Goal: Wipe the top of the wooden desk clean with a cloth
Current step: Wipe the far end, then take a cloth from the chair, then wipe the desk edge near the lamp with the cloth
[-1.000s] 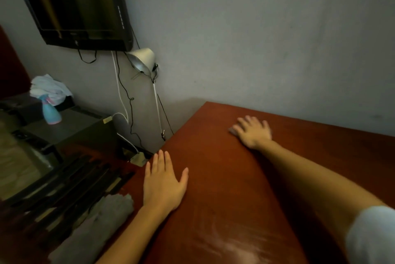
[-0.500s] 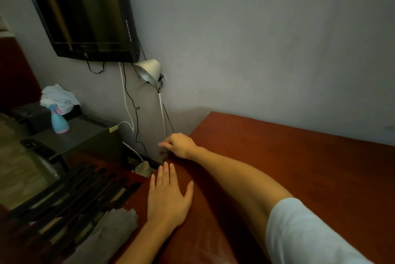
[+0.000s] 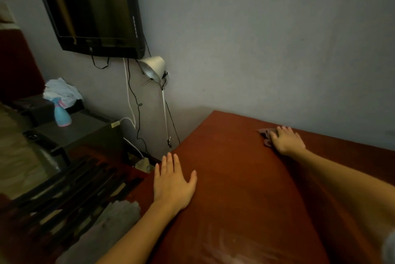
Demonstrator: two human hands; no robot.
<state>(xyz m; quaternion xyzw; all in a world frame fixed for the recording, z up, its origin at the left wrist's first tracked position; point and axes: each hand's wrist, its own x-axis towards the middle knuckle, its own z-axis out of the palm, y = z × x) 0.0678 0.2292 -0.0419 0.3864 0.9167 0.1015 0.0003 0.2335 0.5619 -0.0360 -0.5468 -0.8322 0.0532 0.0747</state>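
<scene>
The reddish-brown wooden desk (image 3: 239,169) fills the lower right, its far edge against the grey wall. My right hand (image 3: 286,140) lies near that far edge, pressing down on a small greyish cloth (image 3: 265,135); only the cloth's left part shows from under the fingers. My left hand (image 3: 173,182) rests flat on the desk near its left edge, fingers apart and holding nothing. Pale streaks (image 3: 224,244) show on the near part of the desk top.
A silver desk lamp (image 3: 152,68) and cables hang at the desk's far-left corner under a wall-mounted TV (image 3: 92,9). Left of the desk stand a dark cabinet with a blue spray bottle (image 3: 61,116), white cloths (image 3: 61,92) and a slatted rack (image 3: 64,188).
My right hand swept from the desk's far-left corner to the right along the back edge with the cloth. My left hand stayed in place.
</scene>
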